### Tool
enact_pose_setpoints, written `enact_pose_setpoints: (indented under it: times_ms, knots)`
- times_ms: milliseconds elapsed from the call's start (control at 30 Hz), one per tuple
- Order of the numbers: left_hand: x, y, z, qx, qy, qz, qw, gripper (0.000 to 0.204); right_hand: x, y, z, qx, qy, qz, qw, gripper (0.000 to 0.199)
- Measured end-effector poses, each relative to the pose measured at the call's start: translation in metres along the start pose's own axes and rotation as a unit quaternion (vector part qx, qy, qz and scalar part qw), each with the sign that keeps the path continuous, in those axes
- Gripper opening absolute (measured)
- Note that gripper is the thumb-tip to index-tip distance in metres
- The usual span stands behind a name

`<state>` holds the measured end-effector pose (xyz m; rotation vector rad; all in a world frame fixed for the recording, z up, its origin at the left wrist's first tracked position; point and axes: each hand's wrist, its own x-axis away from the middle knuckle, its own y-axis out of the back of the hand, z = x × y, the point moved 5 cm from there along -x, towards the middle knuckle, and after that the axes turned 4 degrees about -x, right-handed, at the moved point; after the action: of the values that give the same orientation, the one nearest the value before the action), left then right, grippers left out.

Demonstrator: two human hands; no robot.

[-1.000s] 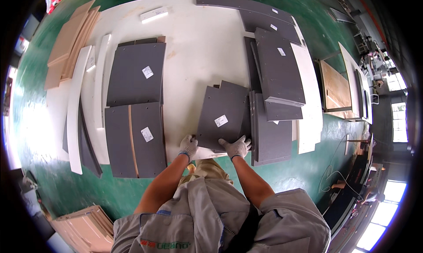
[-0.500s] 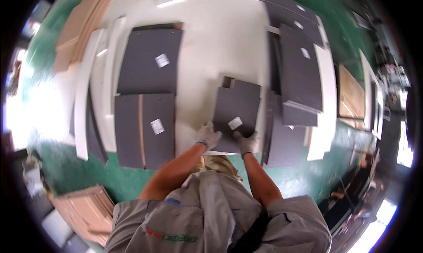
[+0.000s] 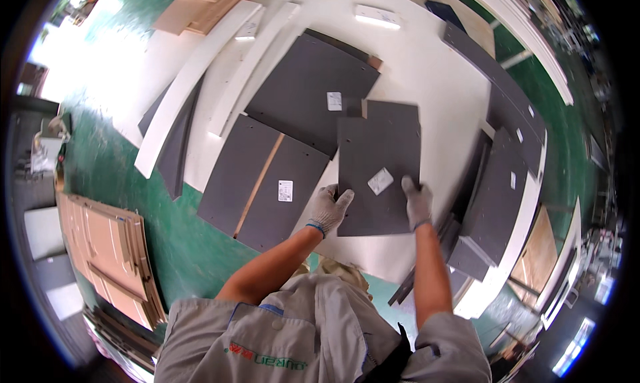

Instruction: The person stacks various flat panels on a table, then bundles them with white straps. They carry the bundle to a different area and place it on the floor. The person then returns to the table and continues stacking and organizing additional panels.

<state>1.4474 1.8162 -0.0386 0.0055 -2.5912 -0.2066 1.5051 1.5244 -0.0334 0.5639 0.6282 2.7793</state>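
Between my hands is a dark grey panel (image 3: 373, 143) with a notch at its far left corner and a white label on its face. My left hand (image 3: 329, 208), in a pale knit glove, grips its left edge near the bottom, thumb pointing toward the panel. Gloved as well, my right hand (image 3: 419, 202) closes on the right edge, thumb on the top face. The fingers underneath are hidden. The held panel's far left part overlaps a larger dark panel (image 3: 310, 83). Just left of my left hand lies another dark panel (image 3: 243, 173) with a brown strip across it.
Underneath everything spreads a white work surface (image 3: 440, 70). Dark panels (image 3: 497, 196) are stacked on the right. Long white boards (image 3: 193, 83) lie at the left. Flat brown cardboard (image 3: 110, 250) sits on the green floor at the lower left, with more cardboard (image 3: 200, 6) at the far left.
The held panel has moved left, away from the right stack and up against the left panels. Both hands keep their grip. The whole view has turned, so the surroundings appear rotated clockwise.
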Motion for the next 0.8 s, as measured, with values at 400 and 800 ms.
enact_pose_setpoints:
  times_ms: [400, 800]
  knots:
    - [0.113, 0.266, 0.092, -0.351, 0.3, -0.573, 0.677, 0.109, -0.221, -0.258, 0.244, 0.313, 0.273, 0.337, 0.845, 0.079]
    - [0.104, 0.259, 0.159, 0.16, 0.225, -0.445, 0.852, 0.079, -0.182, -0.278, 0.201, 0.349, 0.477, 0.105, 0.8, 0.076]
